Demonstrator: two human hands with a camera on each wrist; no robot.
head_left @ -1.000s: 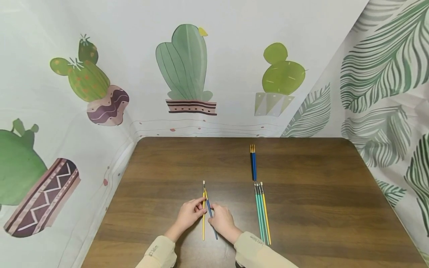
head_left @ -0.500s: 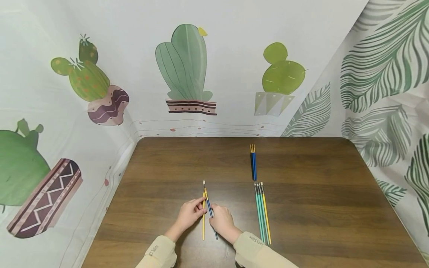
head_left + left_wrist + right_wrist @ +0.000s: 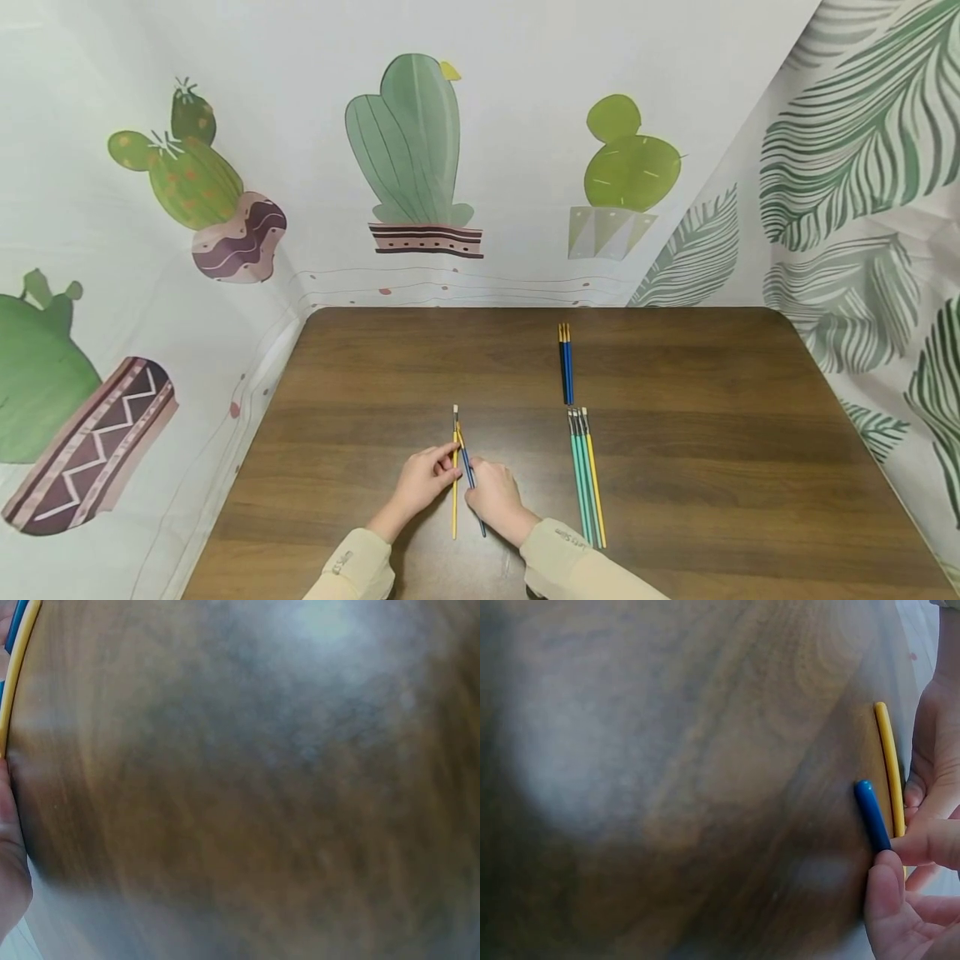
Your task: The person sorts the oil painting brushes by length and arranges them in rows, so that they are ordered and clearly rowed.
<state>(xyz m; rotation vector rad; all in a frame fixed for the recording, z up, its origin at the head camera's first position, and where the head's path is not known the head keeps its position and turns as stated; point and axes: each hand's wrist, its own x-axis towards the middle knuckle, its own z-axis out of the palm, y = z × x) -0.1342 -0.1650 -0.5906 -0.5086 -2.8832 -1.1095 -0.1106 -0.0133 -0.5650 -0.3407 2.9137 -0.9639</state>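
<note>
A yellow-handled paintbrush (image 3: 454, 521) with a pale flat tip lies on the table, pointing away from me. My left hand (image 3: 426, 485) pinches its handle between thumb and fingers. In the left wrist view the same yellow handle (image 3: 18, 664) shows at the left edge. Just to its right, a blue-handled paintbrush (image 3: 467, 467) leans so that its golden tip end meets the yellow brush. My right hand (image 3: 497, 497) pinches the blue handle at mid-length. In the right wrist view the blue handle's end (image 3: 868, 806) sticks out past the thumb.
To the right on the wooden table (image 3: 697, 433) lies a row of green-handled paintbrushes (image 3: 581, 475) with a yellow-handled one (image 3: 596, 492) alongside. Farther back is a group of dark and blue paintbrushes (image 3: 566, 367). A cloth printed with cacti (image 3: 517, 167) hangs behind the table.
</note>
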